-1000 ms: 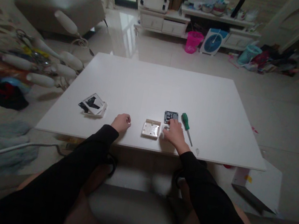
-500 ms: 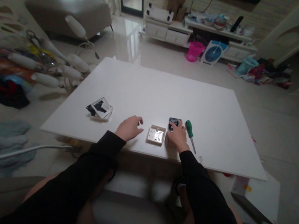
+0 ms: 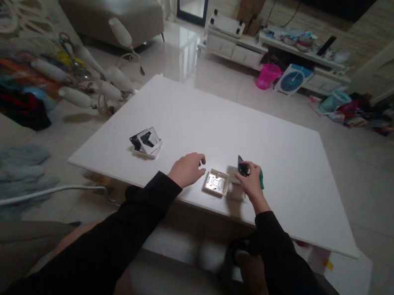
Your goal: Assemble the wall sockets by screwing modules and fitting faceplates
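Note:
My right hand [image 3: 250,175] grips a small black square panel [image 3: 242,167], held tilted just above the table; its exact kind is not clear. Beneath that hand are whitish box-like pieces [image 3: 237,192], partly covered. To their left an open cream mounting box [image 3: 216,183], of the wall-switch sort, lies with its hollow side up. My left hand [image 3: 188,169] is at the left of this box, fingers apart and slightly bent, holding nothing. Behind my right hand shows the green handle of a screwdriver [image 3: 261,179]; its shaft is hidden.
A stack of white and black square frames [image 3: 148,142] lies on the left of the white table [image 3: 224,122]. White lamp arms [image 3: 111,83] stand close to the table's left edge. A white box [image 3: 347,278] is on the floor at right.
My right hand has raised the black panel off the table and tipped it up. The screwdriver is now mostly covered by that hand. The whole view has shifted; my left hand keeps its pose.

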`<state>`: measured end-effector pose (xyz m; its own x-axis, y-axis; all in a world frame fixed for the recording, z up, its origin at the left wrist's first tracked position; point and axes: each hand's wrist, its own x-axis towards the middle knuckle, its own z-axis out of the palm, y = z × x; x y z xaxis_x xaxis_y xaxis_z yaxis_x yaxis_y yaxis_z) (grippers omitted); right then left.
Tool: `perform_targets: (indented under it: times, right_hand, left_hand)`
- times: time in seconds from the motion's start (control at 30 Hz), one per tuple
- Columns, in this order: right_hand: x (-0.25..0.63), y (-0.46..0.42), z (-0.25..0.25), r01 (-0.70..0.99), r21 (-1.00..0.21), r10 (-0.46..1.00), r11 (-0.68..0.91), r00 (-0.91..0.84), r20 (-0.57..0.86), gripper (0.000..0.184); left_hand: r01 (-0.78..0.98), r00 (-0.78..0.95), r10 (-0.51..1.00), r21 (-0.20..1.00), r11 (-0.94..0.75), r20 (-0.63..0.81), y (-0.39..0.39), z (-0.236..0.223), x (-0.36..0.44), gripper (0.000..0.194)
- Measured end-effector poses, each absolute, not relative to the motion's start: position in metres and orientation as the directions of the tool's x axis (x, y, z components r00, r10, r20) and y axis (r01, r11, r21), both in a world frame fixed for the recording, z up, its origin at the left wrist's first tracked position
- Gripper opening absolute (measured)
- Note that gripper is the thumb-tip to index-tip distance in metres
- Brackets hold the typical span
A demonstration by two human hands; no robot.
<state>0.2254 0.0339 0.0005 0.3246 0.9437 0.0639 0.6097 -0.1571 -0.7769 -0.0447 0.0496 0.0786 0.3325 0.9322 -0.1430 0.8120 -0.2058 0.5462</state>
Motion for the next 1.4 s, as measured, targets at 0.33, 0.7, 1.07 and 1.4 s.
perform_targets:
  times: [0.33, 0.7, 1.07, 1.4]
  right_hand:
    - [0.21, 0.002, 0.052, -0.335, -0.893, 0.919, -0.3, 0.149, -0.364, 0.056]
    - [0.216, -0.001, 0.065, -0.34, -0.904, 0.901, -0.26, 0.252, -0.354, 0.051]
    - [0.218, -0.002, 0.076, -0.327, -0.91, 0.901, -0.256, 0.259, -0.347, 0.044]
    - [0.216, -0.001, 0.075, -0.317, -0.91, 0.892, -0.266, 0.277, -0.357, 0.042]
  left_hand:
    - [0.914, 0.366, 0.848, 0.319, -0.251, -0.383, 0.043, 0.059, -0.036, 0.018]
    - [0.965, 0.261, 0.829, 0.134, -0.225, -0.494, 0.058, 0.02, -0.055, 0.06]
    - [0.963, 0.266, 0.815, 0.171, -0.206, -0.514, 0.068, 0.001, -0.055, 0.01]
    - [0.987, 0.163, 0.856, 0.096, -0.132, -0.49, 0.073, 0.001, -0.061, 0.03]
